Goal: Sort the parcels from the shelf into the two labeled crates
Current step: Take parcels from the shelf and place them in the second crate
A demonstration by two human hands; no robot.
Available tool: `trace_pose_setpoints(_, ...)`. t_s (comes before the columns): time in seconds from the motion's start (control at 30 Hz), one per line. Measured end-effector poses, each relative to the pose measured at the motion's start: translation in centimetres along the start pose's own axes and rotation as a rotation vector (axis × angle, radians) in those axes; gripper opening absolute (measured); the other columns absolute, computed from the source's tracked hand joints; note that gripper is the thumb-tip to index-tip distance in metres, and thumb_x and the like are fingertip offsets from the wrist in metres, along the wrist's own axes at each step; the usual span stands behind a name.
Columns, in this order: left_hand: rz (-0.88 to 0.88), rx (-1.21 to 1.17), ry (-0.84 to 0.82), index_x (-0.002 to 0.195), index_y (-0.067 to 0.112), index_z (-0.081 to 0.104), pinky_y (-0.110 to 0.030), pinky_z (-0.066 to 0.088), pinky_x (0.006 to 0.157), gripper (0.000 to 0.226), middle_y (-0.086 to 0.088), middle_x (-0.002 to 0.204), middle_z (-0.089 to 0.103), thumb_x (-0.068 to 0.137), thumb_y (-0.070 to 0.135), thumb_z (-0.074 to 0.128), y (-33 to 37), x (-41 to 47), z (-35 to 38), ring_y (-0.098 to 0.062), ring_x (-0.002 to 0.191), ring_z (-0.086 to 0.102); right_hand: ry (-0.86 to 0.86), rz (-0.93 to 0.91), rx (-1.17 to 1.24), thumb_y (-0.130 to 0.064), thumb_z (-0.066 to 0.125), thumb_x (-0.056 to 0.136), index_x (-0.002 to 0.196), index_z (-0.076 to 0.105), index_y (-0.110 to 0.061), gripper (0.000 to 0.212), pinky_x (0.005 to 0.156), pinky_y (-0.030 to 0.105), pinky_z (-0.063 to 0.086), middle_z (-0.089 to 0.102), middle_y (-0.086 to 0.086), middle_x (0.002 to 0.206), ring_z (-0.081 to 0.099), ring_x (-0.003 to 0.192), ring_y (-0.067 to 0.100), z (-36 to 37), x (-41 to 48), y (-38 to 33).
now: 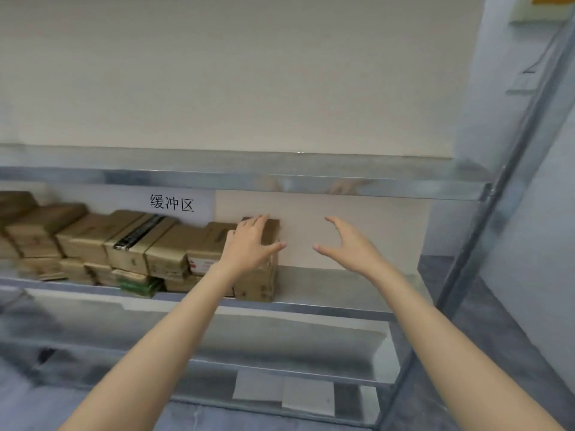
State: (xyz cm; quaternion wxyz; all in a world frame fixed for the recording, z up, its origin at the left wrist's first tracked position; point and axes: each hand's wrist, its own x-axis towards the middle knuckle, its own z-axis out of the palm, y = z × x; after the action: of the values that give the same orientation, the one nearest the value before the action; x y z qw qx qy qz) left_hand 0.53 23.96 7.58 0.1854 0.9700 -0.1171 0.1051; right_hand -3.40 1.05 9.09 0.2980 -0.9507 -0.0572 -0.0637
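Observation:
A row of brown cardboard parcels (133, 244) fills the left and middle of a metal shelf (326, 283). The rightmost parcel (259, 283) stands taller at the end of the row. My left hand (249, 247) lies on top of this parcel with fingers spread and fairly straight. Just right of the parcel, my right hand (348, 244) hovers open in the air, palm facing the box, touching nothing. No crates are in view.
A white paper label (171, 202) with printed characters hangs on the wall behind the parcels. The shelf's upper beam (249, 178) runs just above my hands. A metal upright (497, 194) stands at right. Lower shelf levels (280, 343) hold flat white sheets (286, 391).

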Motion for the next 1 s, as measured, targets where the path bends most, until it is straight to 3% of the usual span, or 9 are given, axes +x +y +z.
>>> trace_pose_setpoints(0.27,-0.087,0.061,-0.009,0.149,0.021,0.033,-0.045,0.028,0.107,0.104,0.001,0.148,0.043,0.066,0.077,0.064,-11.6,2.5,1.7,-0.02,0.138,0.033,-0.161,0.0,0.056,-0.047,0.074,0.082,0.156,0.018,-0.022,0.096,0.117,0.042,0.028,0.025,0.008,0.16,0.025,0.147,0.024,9.1,8.0,-3.0)
trace_pose_setpoints(0.43,-0.103,0.057,-0.107,0.153,0.024,0.021,-0.051,0.022,0.114,0.117,0.003,0.157,0.029,0.061,0.084,0.062,-15.0,3.9,4.5,-0.023,0.142,0.028,-0.291,0.074,0.042,-0.052,0.077,0.077,0.158,0.004,-0.02,0.113,0.117,0.04,0.028,0.02,0.008,0.162,0.023,0.148,0.026,13.2,10.7,-2.4)
trace_pose_setpoints(0.57,-0.096,0.03,-0.149,0.153,0.026,0.02,-0.053,0.015,0.116,0.12,0.007,0.16,0.022,0.058,0.085,0.062,-16.6,5.4,6.3,-0.019,0.147,0.018,-0.345,0.133,0.084,-0.05,0.08,0.075,0.158,-0.001,-0.02,0.12,0.111,0.033,0.034,0.028,0.011,0.158,0.033,0.142,0.027,15.3,12.6,-1.7)
trace_pose_setpoints(1.0,-0.027,-0.243,-0.138,0.151,0.019,0.029,-0.058,0.017,0.115,0.112,0.001,0.151,0.04,0.062,0.06,0.082,-15.5,6.0,7.5,-0.023,0.144,0.028,-0.282,0.086,0.169,-0.042,0.085,0.071,0.158,-0.002,-0.016,0.126,0.108,0.03,0.037,0.036,0.01,0.153,0.041,0.136,0.025,17.9,12.6,-1.3)
